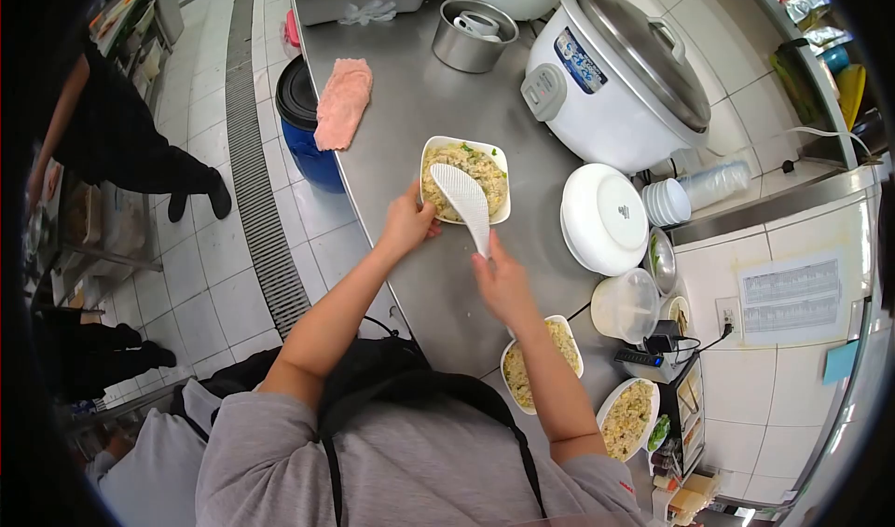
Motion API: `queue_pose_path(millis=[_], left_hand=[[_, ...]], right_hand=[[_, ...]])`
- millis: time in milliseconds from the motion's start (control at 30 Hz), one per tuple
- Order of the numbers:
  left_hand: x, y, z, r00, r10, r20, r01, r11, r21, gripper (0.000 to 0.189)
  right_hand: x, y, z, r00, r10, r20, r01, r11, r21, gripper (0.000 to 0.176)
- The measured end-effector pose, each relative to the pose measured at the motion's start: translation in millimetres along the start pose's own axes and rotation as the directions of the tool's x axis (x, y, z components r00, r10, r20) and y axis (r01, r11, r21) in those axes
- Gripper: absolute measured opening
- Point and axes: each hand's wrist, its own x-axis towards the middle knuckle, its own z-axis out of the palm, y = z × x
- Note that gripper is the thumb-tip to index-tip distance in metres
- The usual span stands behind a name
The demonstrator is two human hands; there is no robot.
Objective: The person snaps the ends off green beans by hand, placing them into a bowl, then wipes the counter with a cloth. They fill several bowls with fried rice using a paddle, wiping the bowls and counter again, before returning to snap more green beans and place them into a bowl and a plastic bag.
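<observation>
A squarish white bowl (504, 212) of fried rice (482, 167) with green bits stands on the steel counter before me. My left hand (410, 221) is closed at the bowl's near left side, thumb and fingers at its rim. In my right hand (502, 280) is a white rice paddle (463, 199), gripped by its handle. The paddle's broad, dimpled blade lies over the rice and hides part of it. Beneath my right forearm sits a second white bowl (571, 329) of fried rice, partly covered by the arm.
Right of the bowl stand a large rice cooker (611, 80), stacked white plates (604, 219) and a clear plastic tub (623, 308). A pink cloth (344, 104) lies by the counter's left edge, near a metal pot (474, 38). Another rice dish (626, 420) sits lower right. People stand at left.
</observation>
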Motion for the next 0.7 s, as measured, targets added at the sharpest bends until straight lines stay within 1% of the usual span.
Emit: queue_pose_path(millis=[33,100,133,167,233,267,333,367,400,433,467,500,533,567,600,633,667,700], left_hand=[[-3,3,-2,1.000,0.001,0.002,-0.001,1.000,0.014,0.044],[-6,7,-5,1.000,0.002,0.001,-0.002,1.000,0.025,0.045],[-8,7,-6,1.000,-0.001,0.005,0.001,1.000,0.012,0.045],[-9,9,-6,1.000,0.001,0.010,-0.001,1.000,-0.001,0.045],[-10,10,-6,1.000,0.003,0.011,-0.002,1.000,-0.001,0.045],[-10,11,-6,1.000,-0.001,0.006,0.001,1.000,-0.002,0.044],[-10,8,-7,1.000,0.012,-0.006,-0.012,1.000,0.014,0.044],[-10,5,-9,1.000,0.020,-0.016,-0.020,0.999,0.034,0.044],[-9,8,-14,1.000,0.019,-0.018,-0.019,0.999,0.035,0.044],[-8,12,-21,0.999,0.006,0.043,-0.010,0.995,0.095,0.044],[-5,15,-28,0.994,-0.014,0.105,-0.003,0.988,0.155,0.043],[5,14,-37,0.994,-0.018,0.107,0.002,0.988,0.156,0.043],[19,15,-46,0.980,-0.058,0.190,0.018,0.979,0.204,0.043],[31,16,-52,0.958,-0.096,0.269,0.027,0.968,0.251,0.042],[38,21,-53,0.958,-0.095,0.271,0.025,0.968,0.249,0.042],[45,27,-55,0.986,-0.074,0.150,0.023,0.948,0.317,0.041],[48,31,-55,0.999,-0.045,0.028,0.031,0.923,0.383,0.041],[48,31,-55,0.999,-0.043,0.029,0.029,0.923,0.383,0.041]], right_hand=[[4,-6,-10,1.000,-0.003,-0.002,0.003,1.000,0.000,0.049],[20,-12,-41,0.969,0.234,0.078,-0.237,0.971,0.031,0.048],[28,3,-39,0.985,0.174,0.001,-0.173,0.978,0.113,0.048],[34,14,-36,0.985,0.175,-0.002,-0.173,0.978,0.113,0.048],[45,19,-36,0.946,0.279,0.164,-0.301,0.946,0.125,0.052],[45,19,-33,0.948,0.276,0.160,-0.296,0.947,0.122,0.052],[36,15,-19,0.945,0.270,0.183,-0.267,0.963,-0.040,0.053],[31,21,-17,0.946,0.268,0.185,-0.265,0.963,-0.040,0.053],[25,24,-17,0.986,0.140,0.091,-0.138,0.990,-0.024,0.051],[23,28,-19,1.000,0.008,-0.006,-0.008,1.000,-0.019,0.049],[24,34,-28,1.000,0.009,-0.004,-0.009,1.000,-0.018,0.049],[28,29,-46,0.994,0.088,0.062,-0.088,0.996,0.007,0.048],[31,27,-61,0.978,0.165,0.129,-0.170,0.985,0.026,0.047],[35,28,-69,0.977,0.168,0.129,-0.172,0.985,0.024,0.047],[40,30,-77,0.964,0.211,0.162,-0.228,0.970,0.090,0.046],[43,31,-83,0.949,0.249,0.196,-0.281,0.947,0.154,0.046],[44,36,-85,0.958,0.218,0.187,-0.239,0.966,0.098,0.045],[43,35,-87,0.958,0.218,0.186,-0.239,0.966,0.098,0.045]])
